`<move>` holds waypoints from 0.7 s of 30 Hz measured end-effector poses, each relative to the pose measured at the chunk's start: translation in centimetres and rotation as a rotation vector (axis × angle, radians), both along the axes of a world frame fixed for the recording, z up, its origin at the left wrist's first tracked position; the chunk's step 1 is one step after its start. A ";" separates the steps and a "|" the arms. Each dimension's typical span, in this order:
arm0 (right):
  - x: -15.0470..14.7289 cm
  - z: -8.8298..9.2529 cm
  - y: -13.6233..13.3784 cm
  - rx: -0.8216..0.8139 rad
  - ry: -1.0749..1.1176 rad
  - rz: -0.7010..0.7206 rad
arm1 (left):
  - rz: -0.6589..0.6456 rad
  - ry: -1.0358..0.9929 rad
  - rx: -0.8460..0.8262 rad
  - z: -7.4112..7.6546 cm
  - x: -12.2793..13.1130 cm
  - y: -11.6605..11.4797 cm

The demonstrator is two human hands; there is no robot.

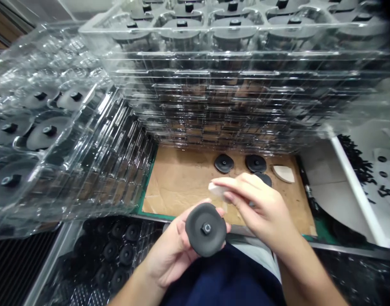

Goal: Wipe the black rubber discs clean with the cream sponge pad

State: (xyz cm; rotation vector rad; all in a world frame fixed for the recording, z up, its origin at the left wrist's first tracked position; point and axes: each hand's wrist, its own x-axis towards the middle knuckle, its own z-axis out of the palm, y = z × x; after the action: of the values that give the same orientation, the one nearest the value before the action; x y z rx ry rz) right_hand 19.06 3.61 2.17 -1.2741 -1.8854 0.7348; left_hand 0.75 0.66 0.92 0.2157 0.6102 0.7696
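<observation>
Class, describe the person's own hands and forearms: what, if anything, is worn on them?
The left hand and right hand are both ungloved. No sleeve, watch or bracelet shows on either forearm. Dark blue clothing shows between the arms.

Covered, cropped and blurred parts
The left hand is partly covered by the black disc; another disc is half hidden by the right hand, where the white piece is blurred. The rear tray stack is cut off by the top edge; the small black parts cannot be told apart.
</observation>
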 end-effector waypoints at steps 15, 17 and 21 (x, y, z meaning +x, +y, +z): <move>0.7 3.7 -3.2 0.225 -0.043 0.013 | -0.088 -0.071 0.024 -0.3 0.8 -0.1; -0.1 4.3 -2.3 0.204 -0.098 0.210 | -0.070 -0.002 0.045 -0.4 0.8 -0.1; -0.6 3.8 -1.4 0.095 -0.258 0.165 | -0.040 0.035 0.004 -0.6 0.6 -0.1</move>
State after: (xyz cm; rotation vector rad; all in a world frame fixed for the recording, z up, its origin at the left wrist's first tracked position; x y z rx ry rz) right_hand 18.43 2.21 6.01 -1.2094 -2.2277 0.5772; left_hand 1.40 0.55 0.36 0.2448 0.6362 0.7301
